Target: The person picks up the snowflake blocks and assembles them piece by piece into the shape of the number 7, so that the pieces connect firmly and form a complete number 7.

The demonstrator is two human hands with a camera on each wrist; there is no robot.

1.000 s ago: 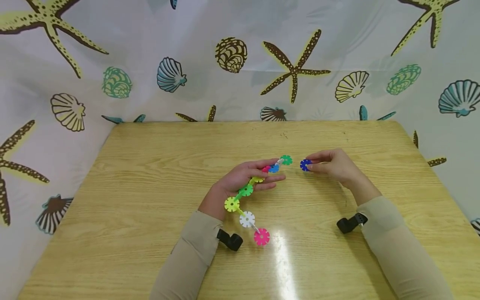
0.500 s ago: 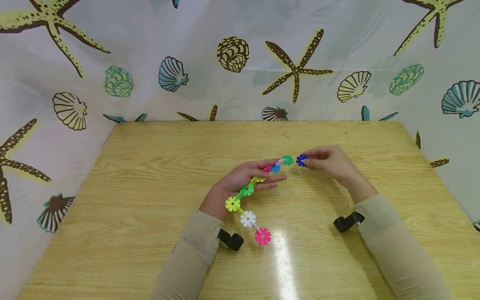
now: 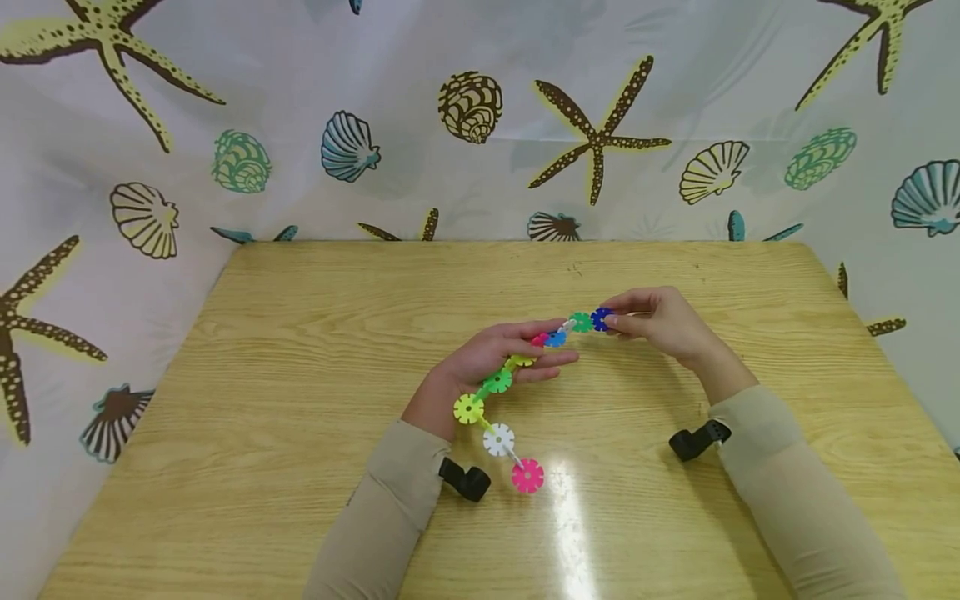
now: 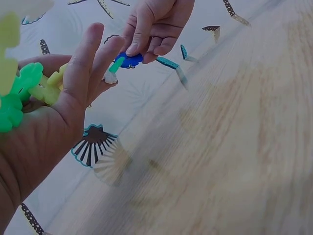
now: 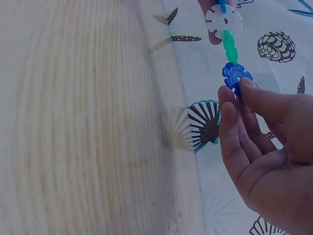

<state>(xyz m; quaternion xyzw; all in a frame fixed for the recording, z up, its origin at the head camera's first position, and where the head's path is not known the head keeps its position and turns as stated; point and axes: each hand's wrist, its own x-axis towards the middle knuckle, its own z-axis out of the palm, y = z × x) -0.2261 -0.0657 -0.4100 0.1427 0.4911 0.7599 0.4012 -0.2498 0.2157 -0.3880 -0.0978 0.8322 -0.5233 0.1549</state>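
Observation:
My left hand (image 3: 483, 357) holds a chain of notched plastic discs, pinched between thumb and index finger near a pink disc, other fingers stretched out. The chain's lower end droops past the wrist through a yellow disc (image 3: 468, 409) and a white disc (image 3: 498, 439) to a pink disc (image 3: 528, 476). At its upper end is a green disc (image 3: 581, 322). My right hand (image 3: 663, 327) pinches a dark blue disc (image 3: 601, 319) by its right edge. In the right wrist view the blue disc (image 5: 234, 74) meets the green disc (image 5: 230, 47) edge to edge, set crosswise.
A wooden table (image 3: 315, 300) lies under both hands, with a bright glare streak at its front. A white cloth (image 3: 405, 167) printed with shells and starfish hangs behind and along the sides. Each wrist wears a black camera, such as the left camera (image 3: 467, 481).
My right hand has moved left with the dark blue disc, closing the gap to the green disc until they meet. The left hand and its chain stay nearly still.

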